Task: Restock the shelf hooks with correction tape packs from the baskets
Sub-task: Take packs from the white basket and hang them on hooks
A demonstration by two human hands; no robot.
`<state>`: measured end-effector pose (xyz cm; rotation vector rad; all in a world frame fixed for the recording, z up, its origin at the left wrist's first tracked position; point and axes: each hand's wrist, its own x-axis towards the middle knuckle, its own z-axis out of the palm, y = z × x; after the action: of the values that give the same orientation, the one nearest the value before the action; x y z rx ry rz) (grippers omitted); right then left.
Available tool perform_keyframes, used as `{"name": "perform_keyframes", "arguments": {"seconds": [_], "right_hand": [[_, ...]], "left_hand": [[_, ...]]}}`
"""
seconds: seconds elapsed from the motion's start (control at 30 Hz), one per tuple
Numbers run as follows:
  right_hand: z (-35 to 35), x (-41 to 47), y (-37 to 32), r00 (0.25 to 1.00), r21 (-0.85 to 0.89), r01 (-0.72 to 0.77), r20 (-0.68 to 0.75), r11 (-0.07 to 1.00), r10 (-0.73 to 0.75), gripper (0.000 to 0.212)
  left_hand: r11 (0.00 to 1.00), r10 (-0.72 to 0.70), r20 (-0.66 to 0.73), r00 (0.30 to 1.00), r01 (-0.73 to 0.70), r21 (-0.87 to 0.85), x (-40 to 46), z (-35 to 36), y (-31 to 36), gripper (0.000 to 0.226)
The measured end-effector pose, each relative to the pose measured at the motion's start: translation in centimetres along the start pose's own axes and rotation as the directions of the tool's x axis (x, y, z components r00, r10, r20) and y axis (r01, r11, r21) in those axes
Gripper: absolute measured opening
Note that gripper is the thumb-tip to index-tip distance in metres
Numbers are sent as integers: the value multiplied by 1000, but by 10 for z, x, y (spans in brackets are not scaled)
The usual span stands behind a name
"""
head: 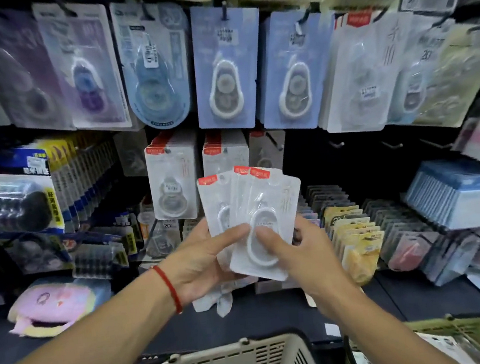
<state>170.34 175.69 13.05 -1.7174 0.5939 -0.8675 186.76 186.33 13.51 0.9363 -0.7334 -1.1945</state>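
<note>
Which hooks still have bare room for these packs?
Bare hooks jut from the dark panel right of the red-topped packs, below the blue cards. Everything left and above hangs packed. Both hands, left hand and right hand, hold the fanned packs.

Bare hooks (391,145) on the dark panel right of the hung white packs (171,178) are reachable; blue packs (282,70) overhang from above, boxed stock (458,194) crowds the right.

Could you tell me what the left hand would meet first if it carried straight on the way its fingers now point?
Probably nothing new: the left hand already grips the fanned correction tape packs, its fingers pointing across them toward the right hand, which would likely come next.
</note>
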Motion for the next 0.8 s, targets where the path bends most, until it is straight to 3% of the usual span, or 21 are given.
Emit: {"name": "perform_keyframes", "arguments": {"seconds": [0.07,0.2,0.37,0.5,0.67,0.8], "right_hand": [[3,4,1,1000,15,4,16,1000,-4,44],[8,13,5,999,-141,26,41,990,-20,48],[-9,33,2,996,-13,64,-56,998,-65,30],[-18,46,0,994,-16,81,-72,997,-82,39],[-15,50,1,981,78,17,-194,997,-2,25],[-12,50,4,962,98,40,-274,994,-11,27]], "left_hand": [[999,15,-50,999,-13,44,-4,-12,4,50],[998,55,-76,996,-55,2,-20,-38,-1,52],[990,130,-229,965,-115,77,-25,-54,-3,50],[988,139,-204,969,-121,97,-30,-61,-1,52],[986,146,-190,971,-126,113,-36,-67,-2,48],[982,167,-194,967,-146,118,-38,-70,3,48]]}}
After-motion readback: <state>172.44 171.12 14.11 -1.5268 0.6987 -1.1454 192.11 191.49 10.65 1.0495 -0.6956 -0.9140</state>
